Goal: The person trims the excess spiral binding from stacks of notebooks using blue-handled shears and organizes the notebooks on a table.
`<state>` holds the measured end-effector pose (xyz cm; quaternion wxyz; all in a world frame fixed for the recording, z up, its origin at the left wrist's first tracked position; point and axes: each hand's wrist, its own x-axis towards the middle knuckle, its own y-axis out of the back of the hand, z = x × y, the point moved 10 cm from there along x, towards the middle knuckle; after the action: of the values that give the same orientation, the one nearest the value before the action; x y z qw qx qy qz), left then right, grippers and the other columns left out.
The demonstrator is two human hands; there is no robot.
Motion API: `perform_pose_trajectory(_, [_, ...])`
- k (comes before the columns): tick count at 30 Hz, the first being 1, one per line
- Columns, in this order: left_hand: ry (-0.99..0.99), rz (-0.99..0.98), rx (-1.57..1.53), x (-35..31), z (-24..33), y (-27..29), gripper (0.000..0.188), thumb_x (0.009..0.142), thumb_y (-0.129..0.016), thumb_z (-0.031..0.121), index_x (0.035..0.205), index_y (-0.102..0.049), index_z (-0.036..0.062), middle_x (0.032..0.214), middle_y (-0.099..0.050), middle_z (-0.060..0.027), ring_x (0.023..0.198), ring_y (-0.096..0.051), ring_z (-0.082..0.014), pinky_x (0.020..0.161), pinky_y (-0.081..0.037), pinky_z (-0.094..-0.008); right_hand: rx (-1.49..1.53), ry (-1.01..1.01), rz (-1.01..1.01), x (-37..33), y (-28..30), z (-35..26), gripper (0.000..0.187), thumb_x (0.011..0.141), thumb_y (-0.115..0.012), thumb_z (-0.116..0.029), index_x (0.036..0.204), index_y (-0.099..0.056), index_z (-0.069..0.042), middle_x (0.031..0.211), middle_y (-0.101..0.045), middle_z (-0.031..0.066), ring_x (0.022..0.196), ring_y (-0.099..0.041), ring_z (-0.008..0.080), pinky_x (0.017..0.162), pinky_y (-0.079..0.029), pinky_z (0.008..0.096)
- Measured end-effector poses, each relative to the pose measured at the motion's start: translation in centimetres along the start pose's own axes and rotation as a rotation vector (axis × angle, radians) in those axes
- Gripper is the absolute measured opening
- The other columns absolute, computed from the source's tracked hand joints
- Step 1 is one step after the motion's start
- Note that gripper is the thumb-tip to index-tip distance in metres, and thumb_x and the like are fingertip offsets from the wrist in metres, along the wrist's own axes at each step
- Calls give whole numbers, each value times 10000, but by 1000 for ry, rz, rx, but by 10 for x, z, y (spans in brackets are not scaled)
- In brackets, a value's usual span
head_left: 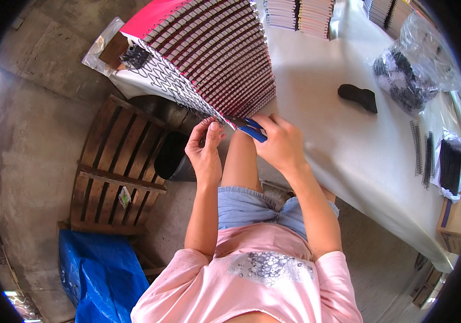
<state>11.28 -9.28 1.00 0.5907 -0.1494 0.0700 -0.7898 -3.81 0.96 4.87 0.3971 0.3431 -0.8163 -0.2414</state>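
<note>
A tall stack of spiral-bound notebooks (214, 51) with black binding coils and a pink cover on top stands at the table's left end. Coil ends stick out in rows along its left side. At the stack's near lower corner, my left hand (204, 151) has thumb and fingers pinched together on a black binding coil's end, partly hidden by the fingers. My right hand (284, 141) grips blue-handled pliers (254, 132), their dark jaws right at the same corner. Whether the jaws touch a coil is hard to make out.
A black curved object (357, 97) lies on the white-covered table (316, 107). Beyond are clear bags of black coils (403, 75), loose coils (428, 159) and more notebook stacks (300, 13). Below left stand a black bin (174, 156), a wooden pallet (114, 167) and a blue tarp (98, 269).
</note>
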Motion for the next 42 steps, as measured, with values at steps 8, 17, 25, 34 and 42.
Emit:
perform_pose_trajectory(8, [-26, -132, -39, -1, 16, -10, 319, 886, -609, 107, 1168, -544, -26, 893, -595, -30, 750, -563, -79, 655, -484, -222, -49, 106, 131, 6, 28, -21, 403, 639, -720, -150, 1026, -609, -127, 977, -569, 76, 973, -534, 284, 883, -383, 427])
perform_pose_trajectory(17, [34, -112, -57, 4, 10, -7, 253, 892, -602, 116, 1101, -576, -23, 879, -603, -33, 764, -578, -83, 677, -491, -207, 14, 47, 34, 9, 9, -17, 298, 679, -697, -155, 966, -621, -145, 867, -591, 87, 765, -592, 310, 698, -476, 416])
perform_pose_trajectory(25, [10, -14, -152, 2, 7, -7, 235, 872, -633, 117, 1050, -597, -32, 895, -606, -44, 761, -546, -84, 660, -456, -240, 12, 6, 41, 5, 18, -11, 349, 661, -707, -154, 998, -617, -141, 921, -585, 80, 839, -581, 292, 772, -447, 423])
perform_pose_trajectory(34, [-34, -55, -59, 6, 23, -7, 248, 868, -620, 69, 1088, -581, -38, 920, -623, -70, 732, -579, -84, 650, -491, -219, -68, 88, 84, 15, 28, -32, 394, 648, -713, -157, 1029, -614, -147, 944, -573, 66, 916, -554, 272, 835, -412, 427])
perform_pose_trajectory(42, [-50, -19, -128, 4, 21, -12, 187, 873, -624, 92, 1035, -594, 6, 932, -623, -63, 743, -587, -85, 657, -490, -200, 93, 14, 6, 13, 8, -14, 294, 683, -693, -128, 970, -628, -135, 808, -607, 99, 699, -590, 343, 631, -483, 432])
